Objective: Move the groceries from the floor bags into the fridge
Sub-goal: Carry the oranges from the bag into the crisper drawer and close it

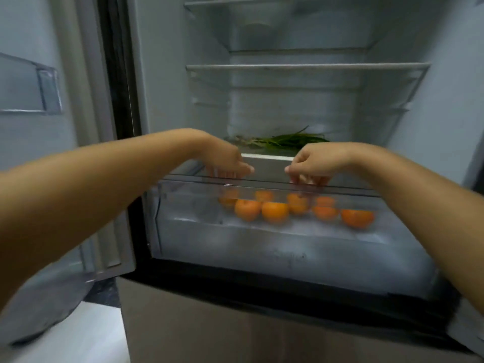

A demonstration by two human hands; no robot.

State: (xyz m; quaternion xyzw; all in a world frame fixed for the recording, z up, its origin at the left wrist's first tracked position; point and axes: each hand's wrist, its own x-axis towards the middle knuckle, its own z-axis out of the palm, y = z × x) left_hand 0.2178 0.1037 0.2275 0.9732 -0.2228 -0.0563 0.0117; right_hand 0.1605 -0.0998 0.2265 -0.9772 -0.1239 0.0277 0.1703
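Observation:
The fridge stands open in front of me. Its clear crisper drawer (262, 242) is pulled partly out, and several oranges (275, 211) lie in a row inside it. My left hand (227, 161) and my right hand (314, 163) both grip the drawer's top front rim, fingers curled over the edge. A bunch of green onions (285, 141) lies on the glass shelf right above the drawer, behind my hands.
Two glass shelves (306, 66) above hold nothing that I can see. The open fridge door (31, 90) with its door bin is at the left. A lower freezer front (235, 326) is below the drawer. Pale floor (86, 334) shows at bottom left.

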